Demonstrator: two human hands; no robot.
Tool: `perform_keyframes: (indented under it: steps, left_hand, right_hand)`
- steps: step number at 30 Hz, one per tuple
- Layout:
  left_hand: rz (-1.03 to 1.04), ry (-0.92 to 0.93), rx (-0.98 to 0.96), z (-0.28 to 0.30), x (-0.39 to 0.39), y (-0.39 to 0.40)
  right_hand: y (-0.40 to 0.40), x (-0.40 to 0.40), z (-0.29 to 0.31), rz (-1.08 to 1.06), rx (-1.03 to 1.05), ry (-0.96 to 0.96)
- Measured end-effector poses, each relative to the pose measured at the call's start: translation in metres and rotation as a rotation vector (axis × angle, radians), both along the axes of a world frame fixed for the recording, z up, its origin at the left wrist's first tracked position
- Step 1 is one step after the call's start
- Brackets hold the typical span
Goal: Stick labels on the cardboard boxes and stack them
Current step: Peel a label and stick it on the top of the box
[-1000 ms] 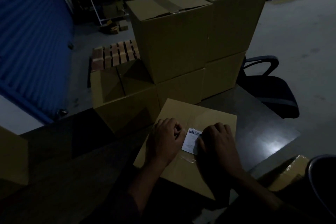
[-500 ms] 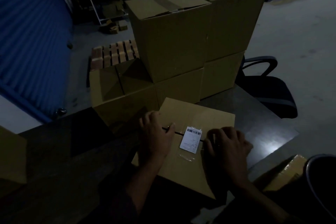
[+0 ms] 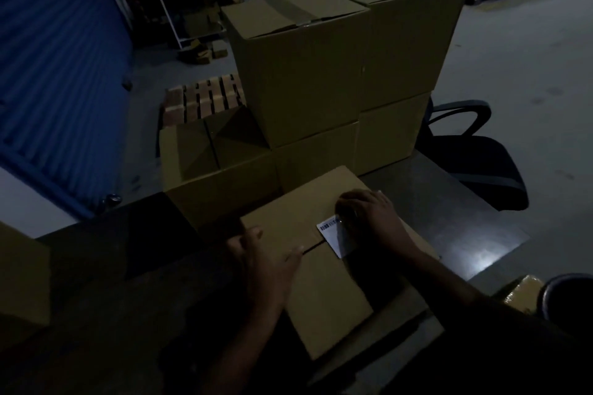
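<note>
Head view: box (image 3: 324, 292) turned; right hand (image 3: 369, 215) shifted onto label (image 3: 337, 234), left hand (image 3: 266, 260) flat, grips released.

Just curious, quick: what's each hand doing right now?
Left hand: open, fingers resting flat on the cardboard box.
Right hand: open, pressing the label onto the box.
</note>
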State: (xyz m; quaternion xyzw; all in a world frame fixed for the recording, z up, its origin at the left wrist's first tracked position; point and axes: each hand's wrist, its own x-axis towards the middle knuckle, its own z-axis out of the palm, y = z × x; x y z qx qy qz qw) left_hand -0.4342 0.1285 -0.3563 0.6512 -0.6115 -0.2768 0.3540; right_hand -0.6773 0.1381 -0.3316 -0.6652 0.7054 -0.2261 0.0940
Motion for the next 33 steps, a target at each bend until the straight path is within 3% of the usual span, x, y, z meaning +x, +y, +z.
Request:
perform_keyframes:
  steps: [4, 7, 10, 33]
  left_hand:
    - [-0.082, -0.121, -0.199, 0.002, -0.002, 0.003]
    - [-0.305, -0.207, -0.2, 0.016, -0.016, -0.01]
    - [-0.431, -0.318, -0.222, 0.017, -0.029, -0.028]
    - [-0.393, -0.289, -0.277, -0.004, -0.03, -0.037]
  right_hand:
    - [-0.005, 0.009, 0.004, -0.02, -0.025, -0.025]
    - [0.014, 0.024, -0.003, -0.19, -0.114, 0.013]
    - [0.034, 0.039, -0.014, -0.19, -0.113, 0.059]
    - [0.035, 0.038, -0.017, -0.147, -0.089, 0.094]
